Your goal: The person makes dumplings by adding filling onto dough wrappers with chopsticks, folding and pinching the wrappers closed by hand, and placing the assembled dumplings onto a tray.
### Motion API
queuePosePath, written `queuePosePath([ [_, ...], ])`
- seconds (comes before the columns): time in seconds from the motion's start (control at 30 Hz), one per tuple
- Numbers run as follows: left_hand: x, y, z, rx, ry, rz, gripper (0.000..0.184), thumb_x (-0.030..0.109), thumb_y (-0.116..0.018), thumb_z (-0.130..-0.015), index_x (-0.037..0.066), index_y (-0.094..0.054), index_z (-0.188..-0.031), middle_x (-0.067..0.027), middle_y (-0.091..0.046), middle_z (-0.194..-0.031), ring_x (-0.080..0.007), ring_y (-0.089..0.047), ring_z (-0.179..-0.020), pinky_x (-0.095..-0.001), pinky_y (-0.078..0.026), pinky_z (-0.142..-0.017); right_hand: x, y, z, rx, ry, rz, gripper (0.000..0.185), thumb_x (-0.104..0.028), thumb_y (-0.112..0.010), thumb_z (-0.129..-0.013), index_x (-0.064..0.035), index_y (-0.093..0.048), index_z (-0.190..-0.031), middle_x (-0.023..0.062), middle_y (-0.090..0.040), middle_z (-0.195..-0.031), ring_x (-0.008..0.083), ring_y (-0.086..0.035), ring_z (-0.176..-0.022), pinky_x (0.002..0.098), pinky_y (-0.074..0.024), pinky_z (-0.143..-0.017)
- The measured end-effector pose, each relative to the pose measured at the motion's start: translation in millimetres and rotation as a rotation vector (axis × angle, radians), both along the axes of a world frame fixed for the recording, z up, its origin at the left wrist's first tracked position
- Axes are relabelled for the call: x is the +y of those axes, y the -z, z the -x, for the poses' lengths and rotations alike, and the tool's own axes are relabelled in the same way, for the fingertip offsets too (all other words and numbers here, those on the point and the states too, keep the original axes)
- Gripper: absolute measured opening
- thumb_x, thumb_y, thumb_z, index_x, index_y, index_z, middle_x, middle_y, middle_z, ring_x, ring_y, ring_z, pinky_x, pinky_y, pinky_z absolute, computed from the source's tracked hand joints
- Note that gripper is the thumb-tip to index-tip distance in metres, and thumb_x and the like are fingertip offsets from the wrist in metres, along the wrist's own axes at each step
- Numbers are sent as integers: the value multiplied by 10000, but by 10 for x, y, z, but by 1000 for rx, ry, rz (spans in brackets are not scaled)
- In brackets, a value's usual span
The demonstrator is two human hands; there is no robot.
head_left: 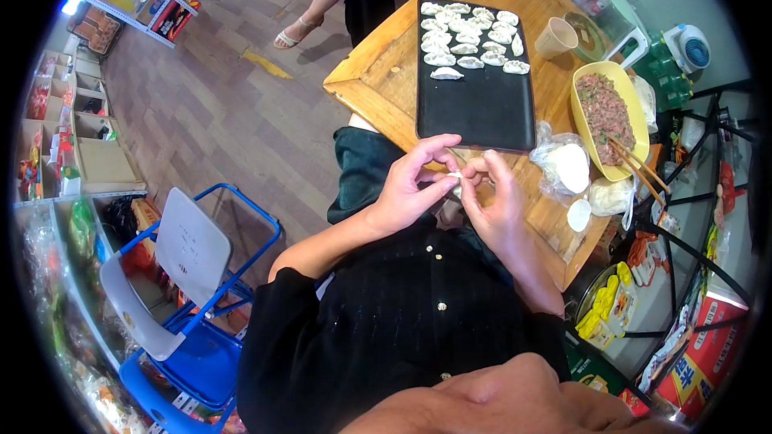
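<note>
My left hand and my right hand meet in front of my chest, near the table edge. Both pinch a small white dumpling between thumbs and fingertips, which hide most of it. Just beyond my hands lies a black tray with several folded dumplings in rows on its far half. To the right of my right hand, a stack of round dumpling wrappers sits in a plastic bag. One loose wrapper lies nearer me. A yellow bowl holds minced meat filling and wooden chopsticks.
Paper cups and a clear lidded jug stand on the wooden table. Another person's leg shows beyond its far left corner. Blue folding chairs stand at left. A black-framed rack with packets is at right.
</note>
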State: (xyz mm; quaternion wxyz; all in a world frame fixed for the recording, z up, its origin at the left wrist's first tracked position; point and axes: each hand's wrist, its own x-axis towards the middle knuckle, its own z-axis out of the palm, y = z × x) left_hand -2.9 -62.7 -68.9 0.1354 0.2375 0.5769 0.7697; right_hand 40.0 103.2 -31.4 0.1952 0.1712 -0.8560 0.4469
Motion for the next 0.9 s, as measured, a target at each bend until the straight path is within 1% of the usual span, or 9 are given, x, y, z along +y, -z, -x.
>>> queuePosePath([
  [0.07, 15, 3, -5, 2, -6, 11, 542, -67, -618, -898, 34, -429, -1396, -58, -572, -1060, -106, -581, -987, -238, -532, -832, 16, 11, 2, -13, 10, -14, 582, 121, -678, -781, -14, -419, -1284, 126, -603, -873, 255, -617, -711, 349, -512, -635],
  [0.23, 83, -21, -12, 176, -126, 192, 540, -88, -614, -873, 33, -460, -1376, -45, -564, -1035, -91, -577, -965, -225, -541, -801, 52, 11, 47, 106, -29, -293, 608, 109, -701, -749, -3, -421, -1277, 154, -611, -914, 333, -622, -799, 396, -522, -673],
  [0.37, 126, 95, 6, 164, -169, 190, 546, -100, -594, -875, 36, -448, -1383, -38, -550, -1046, -87, -561, -982, -198, -521, -783, 88, 137, 32, 68, 12, -306, 610, 83, -704, -774, 6, -404, -1300, 182, -593, -1046, 307, -633, -861, 381, -532, -727],
  [0.43, 162, 99, 39, -70, -235, -35, 503, -101, -570, -883, 40, -466, -1354, -37, -543, -1042, -93, -559, -938, -200, -518, -733, 23, 98, 9, -170, 98, 177, 651, 52, -705, -806, 13, -362, -1358, 197, -533, -1197, 265, -631, -967, 356, -536, -799],
  [0.47, 179, 104, 68, -87, -235, -111, 513, -98, -564, -891, 39, -439, -1369, -31, -518, -1056, -88, -533, -953, -186, -488, -765, 18, 116, -14, -250, 62, 336, 677, 49, -668, -854, 5, -302, -1422, 184, -478, -1279, 223, -600, -1073, 341, -525, -879],
  [0.5, 186, 98, 86, -83, -234, -108, 513, -98, -564, -891, 39, -439, -1369, -31, -518, -1056, -88, -533, -953, -186, -488, -765, 13, 153, -20, -246, 63, 339, 677, 49, -668, -854, 5, -302, -1422, 184, -478, -1279, 223, -600, -1073, 341, -525, -879],
  [0.57, 204, 86, 115, -104, -230, -151, 503, -93, -558, -894, 34, -443, -1368, -36, -522, -1072, -90, -533, -989, -189, -483, -804, 5, 252, -23, -420, -23, 733, 676, 72, -626, -881, -10, -272, -1451, 171, -491, -1258, 227, -587, -1113, 342, -517, -918],
  [0.6, 199, 88, 116, -113, -205, -111, 522, -84, -553, -901, 34, -428, -1394, -51, -542, -1110, -97, -543, -1017, -197, -499, -809, -3, 288, -25, -410, -26, 762, 639, 91, -587, -904, -23, -276, -1451, 162, -496, -1254, 220, -577, -1135, 336, -508, -944],
  [0.9, 196, 25, 116, -125, -101, -61, 562, -54, -576, -918, 43, -392, -1440, -90, -591, -1172, -121, -577, -1059, -226, -525, -836, 40, 342, -42, -418, 12, 803, 590, 115, -560, -911, -16, -307, -1427, 159, -534, -1221, 218, -583, -1142, 340, -505, -974],
])
